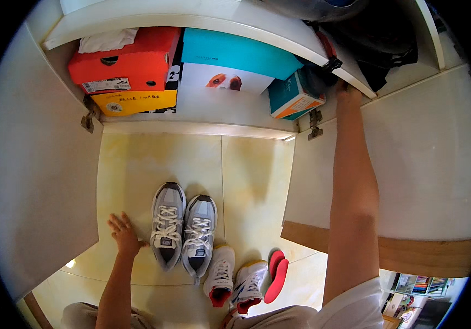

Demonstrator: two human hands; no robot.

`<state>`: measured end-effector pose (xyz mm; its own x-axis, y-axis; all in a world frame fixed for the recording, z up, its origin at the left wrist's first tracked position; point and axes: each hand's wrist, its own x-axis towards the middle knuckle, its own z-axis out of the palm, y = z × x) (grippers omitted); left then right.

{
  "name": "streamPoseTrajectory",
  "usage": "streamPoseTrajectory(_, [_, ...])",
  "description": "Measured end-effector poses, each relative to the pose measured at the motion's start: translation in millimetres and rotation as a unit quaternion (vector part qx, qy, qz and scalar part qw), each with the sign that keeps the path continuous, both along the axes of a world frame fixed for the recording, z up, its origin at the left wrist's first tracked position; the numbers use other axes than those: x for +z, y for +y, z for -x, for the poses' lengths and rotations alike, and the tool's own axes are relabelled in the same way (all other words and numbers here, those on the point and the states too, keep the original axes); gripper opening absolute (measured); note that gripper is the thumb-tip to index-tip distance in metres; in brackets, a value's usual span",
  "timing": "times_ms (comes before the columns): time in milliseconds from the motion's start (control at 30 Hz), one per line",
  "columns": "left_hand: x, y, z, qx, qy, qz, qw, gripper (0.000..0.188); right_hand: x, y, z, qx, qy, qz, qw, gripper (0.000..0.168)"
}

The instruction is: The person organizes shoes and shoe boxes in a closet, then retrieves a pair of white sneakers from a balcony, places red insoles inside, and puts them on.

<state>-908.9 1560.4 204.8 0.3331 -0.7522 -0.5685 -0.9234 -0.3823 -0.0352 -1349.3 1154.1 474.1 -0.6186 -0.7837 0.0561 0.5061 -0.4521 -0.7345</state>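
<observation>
My left hand (125, 234) hangs over the tiled floor, fingers spread and holding nothing, left of a pair of grey sneakers (167, 230) with white laces. My right arm reaches up into the right end of an open cabinet; my right hand (347, 90) is mostly hidden there at the shelf edge, so its grip cannot be told. Near it stand a teal and white box (293, 96) and dark items. White sneakers (221, 271) with red linings sit on the floor beside two red insoles (277, 279).
An orange-red shoebox (120, 68) with a white cloth (108, 40) on it rests on a yellow box (136, 103). A turquoise-lidded box (235, 51) stands mid-cabinet. Open doors flank the floor, left (46, 164) and right (420, 164). A dark bag (379, 37) lies on the upper shelf.
</observation>
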Motion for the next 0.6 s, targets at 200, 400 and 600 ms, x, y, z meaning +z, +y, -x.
streamPoseTrajectory(200, [2.2, -4.8, 6.3, 0.016, 0.019, -0.007, 1.0, 0.129, -13.6, 77.5, -41.5, 0.008, 0.038, -0.074, 0.997, 0.03])
streamPoseTrajectory(400, [-14.4, -0.9, -3.1, -0.015, -0.022, -0.036, 0.999, 0.124, -95.2, 253.4, -137.6, 0.123, 0.267, -0.173, 0.94, 0.015])
streamPoseTrajectory(600, [-14.7, -2.4, -0.5, -0.041, -0.035, -0.017, 0.998, 0.124, -121.2, 365.6, -108.6, 0.381, 0.466, -0.226, 0.766, 0.012])
